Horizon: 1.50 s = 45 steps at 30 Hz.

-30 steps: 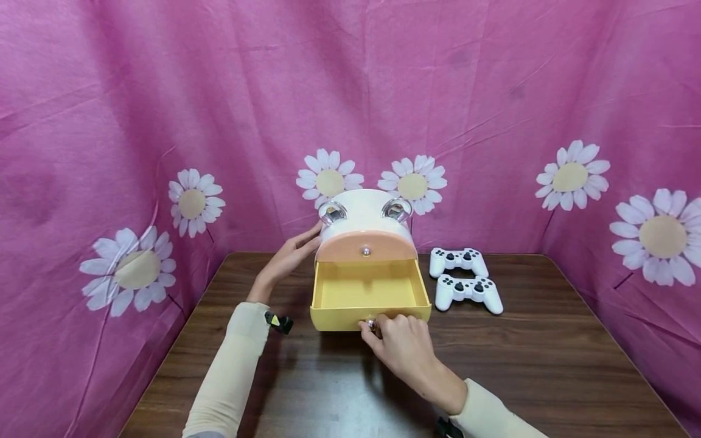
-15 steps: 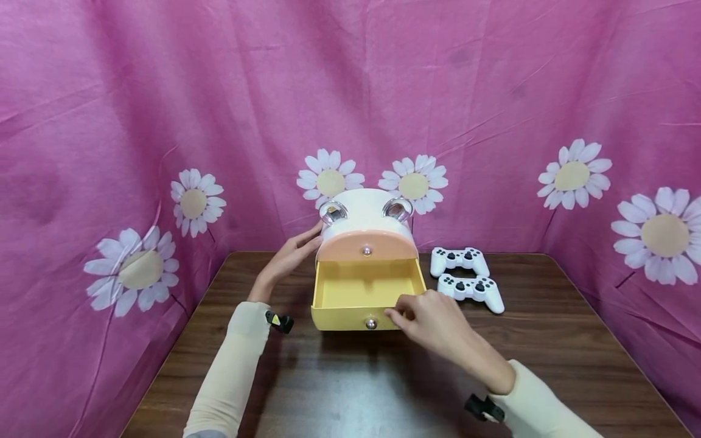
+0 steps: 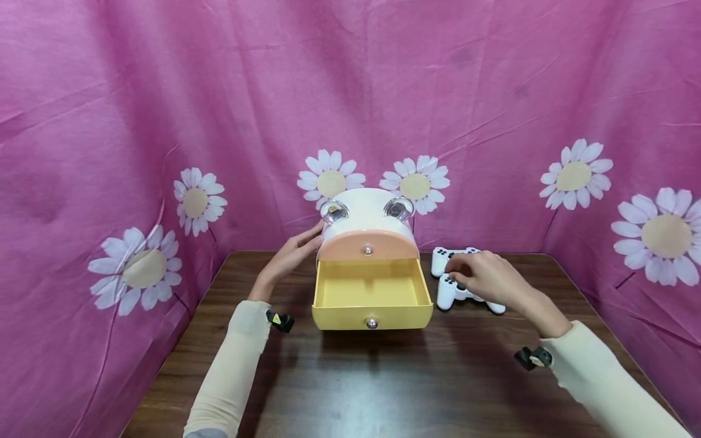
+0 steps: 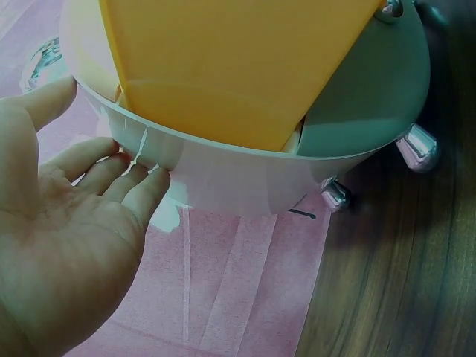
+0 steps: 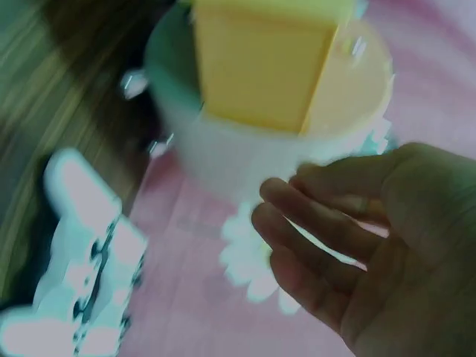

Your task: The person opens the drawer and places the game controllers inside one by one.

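Note:
A small white drawer cabinet [image 3: 364, 210] with a peach upper front [image 3: 350, 248] stands at the middle of the table. Its yellow drawer [image 3: 339, 317] is pulled out, the inside bare, with a silver knob [image 3: 372, 323] on the front. My left hand [image 3: 287, 258] rests straight fingertips against the cabinet's left side, as the left wrist view also shows. Over two white game controllers my right hand [image 3: 487, 277] hovers, partly covering both the near controller [image 3: 446, 295] and the far controller [image 3: 437, 263]. Its fingers are loosely bent with nothing between them in the right wrist view.
A brown wooden table [image 3: 350, 389] carries everything. Pink cloth [image 3: 350, 109] with printed daisies hangs close behind and along both sides. The drawer's front juts toward me. Short silver feet [image 4: 419, 147] hold the cabinet's base off the table.
My right hand has let go of the drawer knob and moved right and away from me to above the controllers. The drawer stays out; my left hand stays at the cabinet's side.

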{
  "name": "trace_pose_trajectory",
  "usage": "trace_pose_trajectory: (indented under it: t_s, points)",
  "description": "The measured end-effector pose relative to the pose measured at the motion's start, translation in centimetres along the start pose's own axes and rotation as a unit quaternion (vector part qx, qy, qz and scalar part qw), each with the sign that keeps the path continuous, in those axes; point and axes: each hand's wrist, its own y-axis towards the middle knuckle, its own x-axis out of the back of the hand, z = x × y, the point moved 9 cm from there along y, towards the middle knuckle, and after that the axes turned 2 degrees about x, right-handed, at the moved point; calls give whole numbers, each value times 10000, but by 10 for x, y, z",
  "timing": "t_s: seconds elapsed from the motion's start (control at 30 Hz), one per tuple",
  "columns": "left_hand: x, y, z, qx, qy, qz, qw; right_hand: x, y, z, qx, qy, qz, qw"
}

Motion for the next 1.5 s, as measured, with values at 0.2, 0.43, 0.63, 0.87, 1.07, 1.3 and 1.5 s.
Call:
trace_pose_trajectory:
  t_s: [0.2,0.43,0.63,0.87,1.07,1.3,1.5]
  points:
    - [0,1,1,14,-7,16,10000,-17,3,-46,42,350,721,9968]
    - [1,3,5,108,25,24,9999,-50,3,-87,57,448,1235,9913]
    - [0,4,6,151,-22,41,9999,-80,0,-104,-18,633,1586,9853]
    - [1,2,4,58,-22,-9,10000,-94,0,-107,146,446,1555,9867]
    - [1,0,1,42,43,-37,10000,-100,0,-106,24,384,1673,9852]
    - [1,1,3,45,14,-52,10000,-102,0,-103,21,167,1720,9850]
    - [1,1,2,16,-9,-3,10000,-102,0,-103,-6,-130,1786,9838]
